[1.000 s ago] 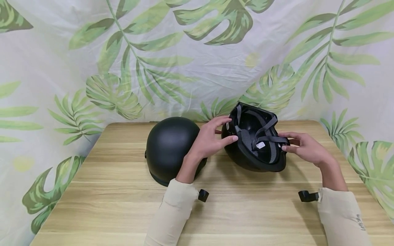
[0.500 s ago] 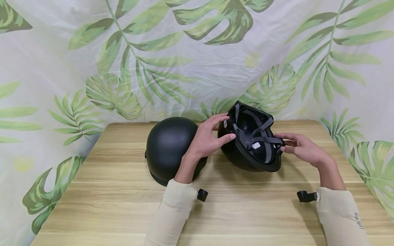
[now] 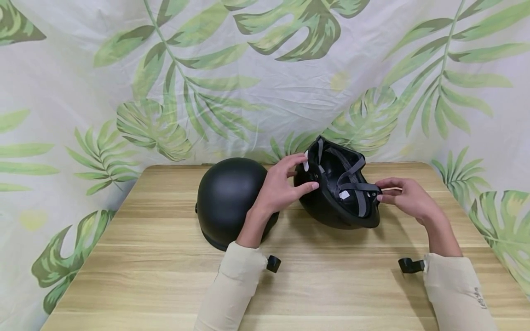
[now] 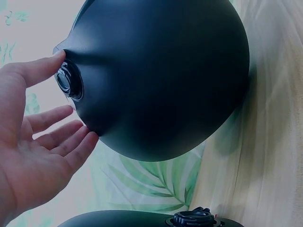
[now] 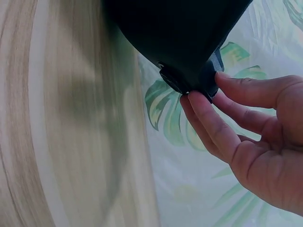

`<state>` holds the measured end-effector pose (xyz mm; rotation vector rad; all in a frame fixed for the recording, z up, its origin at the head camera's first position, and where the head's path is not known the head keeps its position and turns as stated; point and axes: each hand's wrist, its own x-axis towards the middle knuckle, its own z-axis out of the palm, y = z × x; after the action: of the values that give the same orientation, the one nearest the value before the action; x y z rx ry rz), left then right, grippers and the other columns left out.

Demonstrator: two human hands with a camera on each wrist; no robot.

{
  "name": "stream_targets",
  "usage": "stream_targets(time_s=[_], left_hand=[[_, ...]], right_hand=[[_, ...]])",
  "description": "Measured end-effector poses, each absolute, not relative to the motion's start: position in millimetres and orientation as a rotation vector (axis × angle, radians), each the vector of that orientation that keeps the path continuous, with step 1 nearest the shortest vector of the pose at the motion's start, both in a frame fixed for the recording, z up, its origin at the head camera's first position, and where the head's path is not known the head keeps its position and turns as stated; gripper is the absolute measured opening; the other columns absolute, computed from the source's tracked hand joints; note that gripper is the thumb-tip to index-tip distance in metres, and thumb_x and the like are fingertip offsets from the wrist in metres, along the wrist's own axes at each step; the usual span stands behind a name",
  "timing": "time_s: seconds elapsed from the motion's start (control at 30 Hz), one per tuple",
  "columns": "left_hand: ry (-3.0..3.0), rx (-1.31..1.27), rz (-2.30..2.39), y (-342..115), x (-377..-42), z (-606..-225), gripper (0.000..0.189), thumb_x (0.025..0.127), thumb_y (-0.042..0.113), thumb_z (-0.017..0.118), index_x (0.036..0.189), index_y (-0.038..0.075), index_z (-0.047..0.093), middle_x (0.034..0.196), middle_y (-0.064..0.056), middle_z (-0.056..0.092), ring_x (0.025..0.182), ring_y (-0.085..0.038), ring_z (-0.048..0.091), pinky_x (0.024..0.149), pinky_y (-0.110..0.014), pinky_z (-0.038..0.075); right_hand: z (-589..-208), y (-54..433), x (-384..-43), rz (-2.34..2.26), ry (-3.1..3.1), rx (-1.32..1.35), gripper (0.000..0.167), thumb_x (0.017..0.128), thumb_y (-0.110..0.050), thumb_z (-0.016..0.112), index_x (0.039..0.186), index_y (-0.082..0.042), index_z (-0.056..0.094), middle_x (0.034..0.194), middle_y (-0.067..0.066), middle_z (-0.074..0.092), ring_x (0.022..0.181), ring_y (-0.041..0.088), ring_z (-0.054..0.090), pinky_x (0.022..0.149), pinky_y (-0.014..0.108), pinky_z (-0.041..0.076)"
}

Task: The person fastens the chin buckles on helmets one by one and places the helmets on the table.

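A black helmet sits tilted near the table's back edge, its hollow side with grey straps and a small white label facing the head camera. My left hand holds its left side; in the left wrist view the thumb touches the rim above a round side knob, and fingertips touch the shell below. At the opposite side, my right hand pinches the rim by the strap anchor, thumb on one face and fingers on the other, as the right wrist view shows. Whether the shell touches the table is hard to tell.
A second black helmet rests dome up on the wooden table, to the left and partly behind my left hand and forearm. A leaf-patterned cloth hangs behind the table. Small black mounts stick out from both cuffs.
The held helmet has shifted slightly left and tipped a little, its opening turning slightly, with both hands staying on its sides. The second helmet has not moved.
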<state>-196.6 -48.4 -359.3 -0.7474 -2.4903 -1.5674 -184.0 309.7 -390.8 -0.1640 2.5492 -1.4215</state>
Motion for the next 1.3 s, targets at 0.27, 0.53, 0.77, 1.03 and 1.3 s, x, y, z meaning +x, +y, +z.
stream_targets(time_s=[0.27, 0.53, 0.77, 1.03, 1.3], left_hand=[[-2.539, -0.786, -1.471, -48.2, -198.1, -360.5, 0.069, 0.093, 0.027, 0.084, 0.155, 0.015, 0.056, 0.162, -0.009, 0.046, 0.149, -0.026, 0.045, 0.113, -0.048, 0.049], [-2.557, -0.81, -1.372, -52.2, -196.9, -357.4, 0.069, 0.094, 0.031, 0.082, 0.156, 0.02, 0.055, 0.162, -0.006, 0.046, 0.151, -0.027, 0.042, 0.12, -0.051, 0.04], [-2.598, -0.872, -1.354, -51.3, -199.6, -358.0, 0.074, 0.094, 0.029, 0.08, 0.16, 0.023, 0.05, 0.166, -0.013, 0.037, 0.154, -0.031, 0.036, 0.121, -0.056, 0.037], [-2.634, -0.937, -1.355, -48.3, -200.2, -359.1, 0.079, 0.095, 0.024, 0.079, 0.165, 0.024, 0.042, 0.17, -0.011, 0.03, 0.155, -0.032, 0.034, 0.121, -0.056, 0.037], [-2.616, -0.899, -1.327, -49.4, -198.6, -357.6, 0.078, 0.093, 0.027, 0.082, 0.161, 0.018, 0.046, 0.168, -0.006, 0.036, 0.155, -0.028, 0.036, 0.121, -0.051, 0.038]], right_hand=[[-396.5, 306.9, -185.7, -1.434, 2.519, -0.218, 0.047, 0.103, -0.004, 0.067, 0.143, 0.015, 0.053, 0.143, 0.038, 0.055, 0.105, -0.006, 0.067, 0.088, 0.017, 0.056], [-403.4, 300.5, -188.9, -1.376, 2.546, -0.279, 0.045, 0.102, -0.001, 0.066, 0.143, 0.013, 0.055, 0.146, 0.034, 0.054, 0.123, 0.029, 0.069, 0.088, 0.018, 0.056], [-404.7, 297.9, -189.7, -1.279, 2.702, -0.251, 0.043, 0.099, -0.003, 0.071, 0.139, 0.01, 0.061, 0.137, 0.033, 0.063, 0.124, 0.046, 0.065, 0.079, 0.016, 0.055], [-405.0, 297.7, -189.1, -1.232, 2.764, -0.264, 0.038, 0.097, -0.002, 0.074, 0.133, 0.007, 0.067, 0.131, 0.029, 0.069, 0.12, 0.045, 0.068, 0.079, 0.015, 0.054], [-409.7, 294.2, -190.9, -1.299, 2.653, -0.303, 0.041, 0.097, -0.002, 0.074, 0.135, 0.01, 0.064, 0.134, 0.031, 0.066, 0.123, 0.047, 0.066, 0.083, 0.016, 0.055]])
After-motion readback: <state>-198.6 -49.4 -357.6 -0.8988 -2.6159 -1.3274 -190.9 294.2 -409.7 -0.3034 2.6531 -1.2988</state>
